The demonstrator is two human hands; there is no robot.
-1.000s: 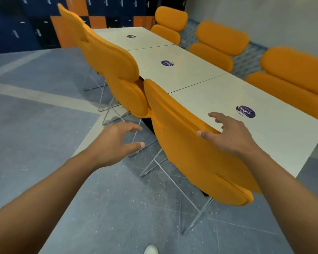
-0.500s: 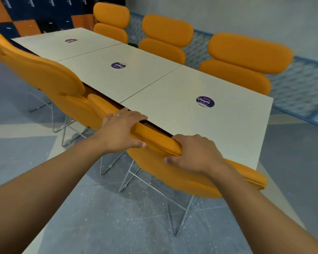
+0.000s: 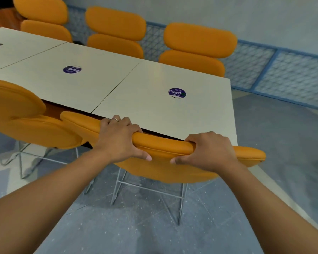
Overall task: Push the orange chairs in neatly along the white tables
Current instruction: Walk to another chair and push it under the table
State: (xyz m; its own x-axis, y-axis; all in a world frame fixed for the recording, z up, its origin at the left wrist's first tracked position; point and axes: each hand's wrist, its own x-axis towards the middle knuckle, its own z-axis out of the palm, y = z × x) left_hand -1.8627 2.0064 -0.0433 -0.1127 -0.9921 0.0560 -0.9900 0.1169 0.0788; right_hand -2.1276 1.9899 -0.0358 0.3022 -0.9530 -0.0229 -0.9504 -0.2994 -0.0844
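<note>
The left hand (image 3: 117, 138) and the right hand (image 3: 207, 153) are clamping, at the edge of the long white laminate tables (image 3: 154, 110), the backrest of a padded orange wire-legged chair (image 3: 163, 145), seemingly nearly pushed in; the three far orange chairs (image 3: 198, 48) are sitting tucked.

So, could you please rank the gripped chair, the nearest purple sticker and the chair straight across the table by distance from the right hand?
1. Gripped chair: under the right hand, touching.
2. Purple sticker: on the table just ahead.
3. Chair across: beyond the table's far edge.
</note>
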